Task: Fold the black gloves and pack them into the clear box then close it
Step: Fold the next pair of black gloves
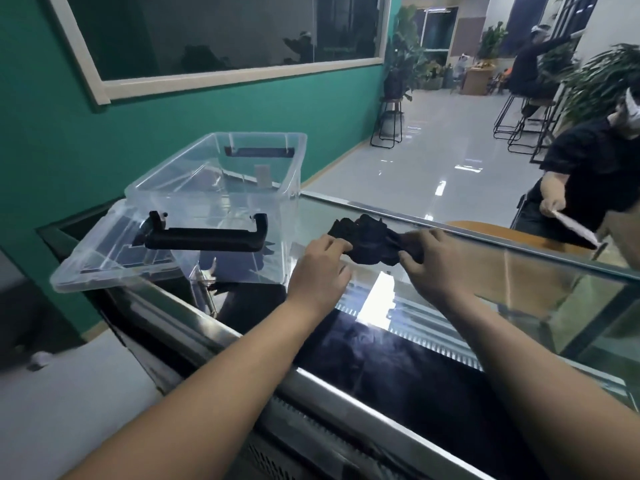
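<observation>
Both hands grip the black gloves (370, 242) — the left hand (320, 263) at one end, the right hand (434, 258) at the other — on the glass counter (519, 282). The clear box (221, 188) beside them stands empty, its lid (114, 258) off; folding seems barely begun.

A teal wall (214, 109) fills the upper left of the frame, holding a wide window (221, 32) with a pale frame and dark glass. Across the lower half runs a glass-topped display counter (450, 299) edged in metal, a bright strip of light reflecting at its centre. In the upper right, a glossy pale tiled floor (440, 143) stretches back and mirrors ceiling lights. A potted plant on a black wire stand (389, 123) sits by the wall's end; black bar stools (519, 123) and leafy plants (595, 84) stand at far right
</observation>
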